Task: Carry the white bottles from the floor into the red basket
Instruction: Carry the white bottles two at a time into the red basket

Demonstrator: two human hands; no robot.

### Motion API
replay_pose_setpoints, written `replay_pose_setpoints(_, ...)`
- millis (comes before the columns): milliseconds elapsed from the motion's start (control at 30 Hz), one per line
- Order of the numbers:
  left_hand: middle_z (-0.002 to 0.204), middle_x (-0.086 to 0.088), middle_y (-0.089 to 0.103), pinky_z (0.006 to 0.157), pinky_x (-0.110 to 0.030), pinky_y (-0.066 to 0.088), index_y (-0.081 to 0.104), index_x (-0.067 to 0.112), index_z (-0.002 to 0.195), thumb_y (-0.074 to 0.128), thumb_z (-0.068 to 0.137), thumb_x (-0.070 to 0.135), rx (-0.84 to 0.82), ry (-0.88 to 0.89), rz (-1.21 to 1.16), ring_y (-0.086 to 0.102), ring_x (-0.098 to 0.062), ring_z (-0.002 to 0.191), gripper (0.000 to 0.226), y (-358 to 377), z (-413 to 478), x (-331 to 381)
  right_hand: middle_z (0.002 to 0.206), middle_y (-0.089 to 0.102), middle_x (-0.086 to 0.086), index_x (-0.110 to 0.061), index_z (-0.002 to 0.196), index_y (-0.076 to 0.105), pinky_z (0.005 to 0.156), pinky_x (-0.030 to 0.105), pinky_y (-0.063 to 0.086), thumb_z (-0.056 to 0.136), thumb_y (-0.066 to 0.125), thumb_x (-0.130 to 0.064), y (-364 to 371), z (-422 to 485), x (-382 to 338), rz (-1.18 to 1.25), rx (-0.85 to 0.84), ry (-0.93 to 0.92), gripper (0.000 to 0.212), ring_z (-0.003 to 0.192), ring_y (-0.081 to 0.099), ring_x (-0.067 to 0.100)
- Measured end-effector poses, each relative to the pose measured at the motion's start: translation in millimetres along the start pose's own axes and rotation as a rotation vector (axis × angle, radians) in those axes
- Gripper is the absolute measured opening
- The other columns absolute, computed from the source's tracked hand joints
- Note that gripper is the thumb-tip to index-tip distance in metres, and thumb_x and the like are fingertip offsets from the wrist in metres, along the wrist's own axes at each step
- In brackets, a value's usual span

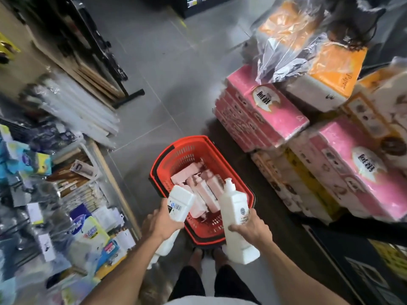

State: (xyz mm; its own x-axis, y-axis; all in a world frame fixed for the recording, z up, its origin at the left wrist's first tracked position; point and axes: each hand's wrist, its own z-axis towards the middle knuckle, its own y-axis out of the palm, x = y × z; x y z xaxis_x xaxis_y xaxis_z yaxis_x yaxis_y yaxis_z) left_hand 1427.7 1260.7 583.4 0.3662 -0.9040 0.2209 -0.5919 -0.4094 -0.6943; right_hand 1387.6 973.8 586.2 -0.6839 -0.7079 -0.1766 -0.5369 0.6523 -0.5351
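Dropped from this height, either bottle may bounce off the heap of bottles [204, 188] already in the red basket [187, 155] (apparently the same white kind, tinted pink) or clip the near rim and fall to the floor [154, 84]. The left hand [158, 225] wraps the middle of the left white bottle [180, 203], base over the near-left corner. The right hand [251, 227] grasps the waist of the right white bottle [233, 203], cap over the near-right corner.
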Motion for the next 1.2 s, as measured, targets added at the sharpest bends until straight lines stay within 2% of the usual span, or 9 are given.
replay_pose_setpoints(133, 0.11, -0.003, 0.067, 0.078, -0.04, 0.053, 0.034, 0.032, 0.12, 0.071, 0.052, 0.06, -0.024, 0.023, -0.014, 0.064, -0.037, 0.096, 0.082, 5, 23, 16, 0.098, 0.059, -0.006, -0.029, 0.118, 0.037, 0.08, 0.04, 0.057, 0.063, 0.074, -0.066, 13, 8, 2, 0.004, -0.056, 0.018, 0.076, 0.087, 0.062, 0.017)
replay_pose_setpoints(200, 0.112, -0.003, 0.067, 0.077, -0.038, 0.052, 0.034, 0.03, 0.122, 0.073, 0.055, 0.058, -0.02, 0.024, -0.003, 0.064, -0.037, 0.096, 0.082, 10, 44, 23, 0.097, 0.058, -0.007, -0.029, 0.117, 0.036, 0.079, 0.039, 0.057, 0.062, 0.073, -0.067, 21, 22, 1, -0.001, -0.071, 0.021, 0.076, 0.087, 0.062, 0.016)
replay_pose_setpoints(300, 0.111, -0.002, 0.066, 0.08, -0.038, 0.052, 0.035, 0.029, 0.121, 0.076, 0.056, 0.058, -0.036, -0.005, -0.01, 0.064, -0.034, 0.095, 0.083, 18, 84, 37, 0.098, 0.06, -0.007, -0.03, 0.115, 0.036, 0.083, 0.041, 0.056, 0.061, 0.071, -0.068, 35, 53, 0, 0.017, -0.063, 0.024, 0.075, 0.09, 0.063, 0.02)
replay_pose_setpoints(400, 0.11, -0.002, 0.067, 0.083, -0.038, 0.052, 0.033, 0.029, 0.126, 0.075, 0.051, 0.064, -0.035, -0.021, -0.021, 0.065, -0.032, 0.094, 0.093, 34, 130, 46, 0.101, 0.06, -0.006, -0.029, 0.117, 0.035, 0.081, 0.039, 0.05, 0.063, 0.072, -0.066, 51, 85, -5, 0.059, -0.054, 0.036, 0.074, 0.091, 0.061, 0.023)
replay_pose_setpoints(600, 0.116, -0.007, 0.064, 0.072, -0.036, 0.041, 0.026, 0.025, 0.132, 0.081, 0.065, 0.054, 0.005, -0.019, 0.048, 0.063, -0.036, 0.1, 0.092, 63, 210, 66, 0.1, 0.061, -0.006, -0.03, 0.111, 0.036, 0.083, 0.04, 0.05, 0.061, 0.073, -0.065, 77, 152, -13, 0.114, -0.062, 0.038, 0.072, 0.094, 0.061, 0.026)
replay_pose_setpoints(767, 0.119, -0.009, 0.064, 0.074, -0.034, 0.036, 0.029, 0.023, 0.134, 0.081, 0.068, 0.048, 0.016, 0.009, 0.061, 0.062, -0.037, 0.104, 0.088, 87, 279, 83, 0.099, 0.056, -0.008, -0.028, 0.131, 0.034, 0.083, 0.037, 0.045, 0.066, 0.074, -0.063, 96, 211, -18, 0.114, -0.036, 0.02, 0.084, 0.099, 0.063, 0.026)
replay_pose_setpoints(867, 0.121, -0.009, 0.064, 0.075, -0.034, 0.035, 0.03, 0.027, 0.138, 0.08, 0.067, 0.051, 0.028, 0.017, 0.11, 0.061, -0.037, 0.107, 0.09, 104, 317, 90, 0.099, 0.056, -0.008, -0.027, 0.135, 0.031, 0.08, 0.036, 0.042, 0.071, 0.073, -0.063, 109, 247, -12, 0.089, -0.052, 0.017, 0.085, 0.093, 0.059, 0.023)
replay_pose_setpoints(1067, 0.124, -0.004, 0.065, 0.08, -0.036, 0.038, 0.034, 0.03, 0.135, 0.082, 0.058, 0.064, -0.011, 0.058, 0.298, 0.062, -0.033, 0.112, 0.096, 139, 397, 86, 0.111, 0.067, 0.0, -0.025, 0.137, 0.028, 0.078, 0.036, 0.04, 0.073, 0.069, -0.063, 148, 312, 0, 0.033, -0.068, 0.014, 0.084, 0.103, 0.066, 0.03)
replay_pose_setpoints(1200, 0.124, -0.002, 0.065, 0.089, -0.038, 0.045, 0.032, 0.034, 0.139, 0.082, 0.061, 0.061, 0.009, 0.095, 0.383, 0.063, -0.031, 0.113, 0.096, 159, 435, 77, 0.114, 0.068, 0.001, -0.027, 0.133, 0.026, 0.084, 0.038, 0.048, 0.068, 0.066, -0.066, 171, 338, 10, 0.006, -0.092, -0.009, 0.086, 0.103, 0.068, 0.033)
